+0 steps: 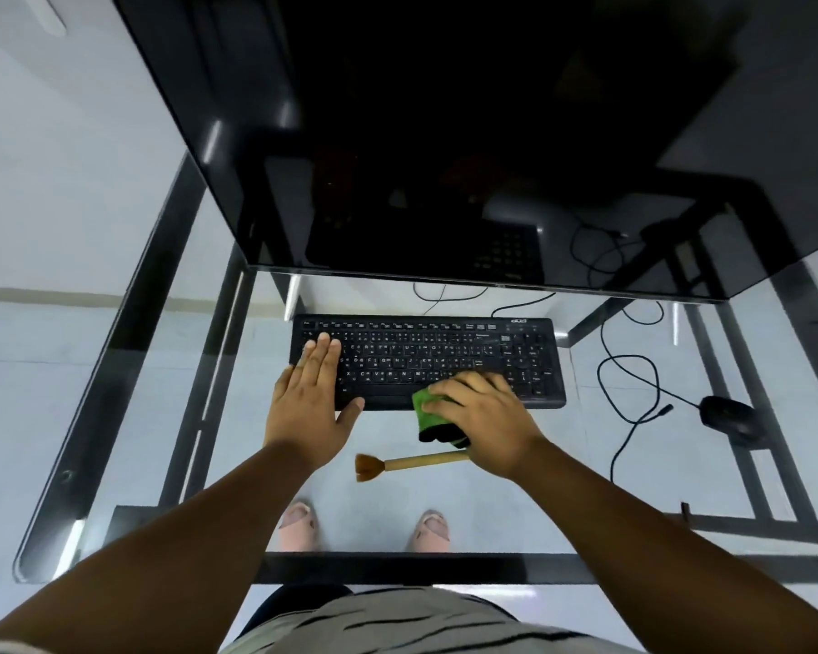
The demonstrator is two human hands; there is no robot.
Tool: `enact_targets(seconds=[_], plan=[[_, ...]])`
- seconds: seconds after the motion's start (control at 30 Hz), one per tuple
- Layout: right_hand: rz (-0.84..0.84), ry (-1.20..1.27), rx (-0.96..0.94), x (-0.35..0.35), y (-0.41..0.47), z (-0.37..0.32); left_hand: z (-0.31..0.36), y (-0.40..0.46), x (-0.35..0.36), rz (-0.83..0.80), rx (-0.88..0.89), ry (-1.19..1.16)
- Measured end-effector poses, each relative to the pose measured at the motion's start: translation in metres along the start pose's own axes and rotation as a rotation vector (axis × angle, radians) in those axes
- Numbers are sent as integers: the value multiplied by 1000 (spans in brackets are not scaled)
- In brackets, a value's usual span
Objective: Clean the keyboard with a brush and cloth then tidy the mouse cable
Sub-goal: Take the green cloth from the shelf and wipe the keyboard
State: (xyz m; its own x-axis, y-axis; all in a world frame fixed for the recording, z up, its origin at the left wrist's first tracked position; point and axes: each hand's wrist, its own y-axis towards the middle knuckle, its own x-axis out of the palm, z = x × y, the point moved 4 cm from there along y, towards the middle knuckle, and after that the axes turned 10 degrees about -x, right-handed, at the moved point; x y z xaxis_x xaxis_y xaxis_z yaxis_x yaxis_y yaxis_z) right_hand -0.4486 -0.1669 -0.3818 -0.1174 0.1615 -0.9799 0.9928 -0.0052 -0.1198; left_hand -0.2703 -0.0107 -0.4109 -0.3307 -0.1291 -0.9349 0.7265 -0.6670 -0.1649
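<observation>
A black keyboard [445,356] lies on the glass desk [161,417] below the monitor. My left hand [310,398] rests flat on the keyboard's left end, fingers together, holding nothing. My right hand [482,417] presses a green cloth [428,413] against the keyboard's front edge near the middle. A wooden brush [397,464] with tan bristles lies on the glass just in front of the keyboard, its handle end hidden under my right wrist. The black mouse [728,415] sits at the right, its cable [633,370] looping loosely over the glass.
A large dark monitor [445,134] overhangs the desk's back half. The black desk frame [128,370] shows through the glass, as do my feet [298,521] on the floor. More cables trail behind the keyboard.
</observation>
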Motion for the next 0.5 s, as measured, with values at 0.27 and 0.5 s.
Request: enact_targets(seconds=[0.27, 0.5], plan=[[99, 75, 292, -1, -81, 64, 40, 14, 7, -38, 95, 56], [117, 100, 308, 8, -81, 60, 82, 25, 16, -109, 169, 101]])
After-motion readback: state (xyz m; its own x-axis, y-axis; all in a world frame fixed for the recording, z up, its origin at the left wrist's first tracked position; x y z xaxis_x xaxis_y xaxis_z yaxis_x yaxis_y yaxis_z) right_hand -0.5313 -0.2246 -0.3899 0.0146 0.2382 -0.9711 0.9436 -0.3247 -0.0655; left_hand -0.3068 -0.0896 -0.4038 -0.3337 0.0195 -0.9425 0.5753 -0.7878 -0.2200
